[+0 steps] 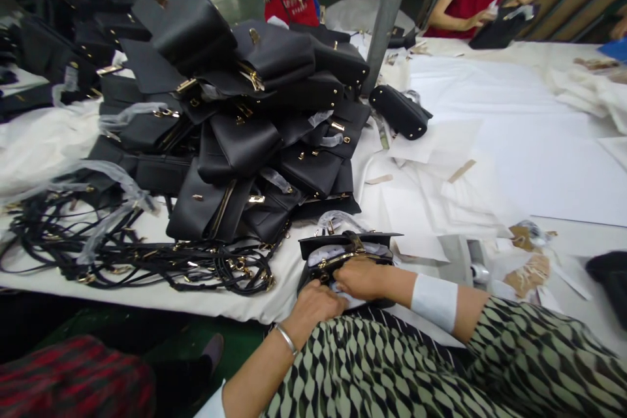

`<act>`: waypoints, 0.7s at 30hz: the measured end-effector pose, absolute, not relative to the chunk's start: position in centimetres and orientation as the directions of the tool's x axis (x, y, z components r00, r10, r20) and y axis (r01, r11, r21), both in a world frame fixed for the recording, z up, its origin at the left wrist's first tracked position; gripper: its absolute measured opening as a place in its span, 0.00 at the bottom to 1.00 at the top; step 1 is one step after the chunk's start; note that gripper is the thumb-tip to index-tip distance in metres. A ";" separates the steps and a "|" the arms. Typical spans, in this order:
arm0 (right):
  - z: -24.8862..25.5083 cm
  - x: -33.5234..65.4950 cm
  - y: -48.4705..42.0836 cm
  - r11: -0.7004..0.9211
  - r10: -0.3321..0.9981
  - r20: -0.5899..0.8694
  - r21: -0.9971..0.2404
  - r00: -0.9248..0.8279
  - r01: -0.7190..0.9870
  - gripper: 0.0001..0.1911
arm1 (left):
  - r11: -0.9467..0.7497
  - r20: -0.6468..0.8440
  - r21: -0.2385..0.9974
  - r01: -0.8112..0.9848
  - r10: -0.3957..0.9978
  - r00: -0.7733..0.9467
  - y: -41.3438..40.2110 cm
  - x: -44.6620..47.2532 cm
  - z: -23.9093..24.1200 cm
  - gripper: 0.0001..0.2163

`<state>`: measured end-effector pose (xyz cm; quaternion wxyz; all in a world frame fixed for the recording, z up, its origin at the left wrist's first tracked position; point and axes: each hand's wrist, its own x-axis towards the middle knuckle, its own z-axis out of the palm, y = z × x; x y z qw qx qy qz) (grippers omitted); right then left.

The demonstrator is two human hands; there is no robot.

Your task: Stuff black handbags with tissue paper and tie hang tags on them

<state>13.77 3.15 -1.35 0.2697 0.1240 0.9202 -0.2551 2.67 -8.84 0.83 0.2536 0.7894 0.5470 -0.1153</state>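
A small black handbag (350, 243) sits at the table's front edge, its flap raised. Pale stuffing shows inside, along a gold-toned zipper (337, 261). My left hand (317, 304), below a silver bangle, is closed on the bag's near edge. Just to its right, my right hand (361, 277) bends its fingers over the opening, closed on the bag near the zipper. The exact spot under the fingertips is hidden. A plastic-wrapped handle (337, 217) rises behind the flap.
A tall heap of black handbags (240, 137) stands left, before it tangled black straps (171, 264). A metal post (389, 13) rises beyond. Paper sheets (514, 144) and a black bag (401, 111) lie right. Two people in red (294, 0) handle things across the table.
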 end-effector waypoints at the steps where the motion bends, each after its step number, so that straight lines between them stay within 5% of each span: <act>1: -1.5 14.4 3.4 0.838 0.076 -0.553 -0.416 -0.830 0.354 0.15 | -0.261 -0.457 0.274 0.926 0.811 0.364 -8.9 2.6 1.1 0.07; 11: -1.0 16.1 2.8 0.870 0.050 -0.435 -0.422 -0.899 0.253 0.13 | -0.193 -0.446 0.310 0.931 0.835 0.322 -8.7 2.4 0.1 0.08; 15: -0.1 17.6 3.5 0.816 0.174 -0.233 -0.510 -0.957 0.272 0.16 | -0.070 -0.091 0.562 0.824 0.985 0.146 -9.7 2.0 -0.3 0.12; 18: 0.2 19.2 4.5 0.542 0.428 -0.127 -0.756 -0.895 0.367 0.18 | -0.049 0.154 0.693 0.719 0.985 -0.082 -10.4 2.2 -1.1 0.12; 21: 0.0 19.9 5.1 0.080 0.677 -0.161 -0.954 -0.718 0.289 0.18 | -0.002 0.190 0.593 0.805 0.972 -0.138 -9.8 2.5 -1.4 0.10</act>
